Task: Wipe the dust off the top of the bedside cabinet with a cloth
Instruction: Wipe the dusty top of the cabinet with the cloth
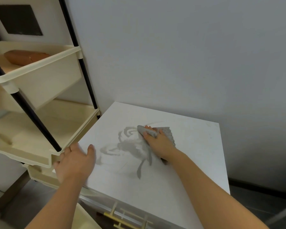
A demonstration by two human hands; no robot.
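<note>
The white top of the bedside cabinet [180,162] fills the middle of the view, with grey wet-looking smears [127,146] near its centre. My right hand [158,142] presses a grey cloth [168,132] flat on the top, toward the back; part of the cloth folds over my fingers. My left hand [74,161] rests palm down on the cabinet's left edge, fingers spread, holding nothing.
A cream tiered rack [40,76] with black poles stands close against the cabinet's left side; a brown pouch [25,57] lies on its upper shelf. A grey wall rises behind. Gold drawer handles [122,219] show at the cabinet's front.
</note>
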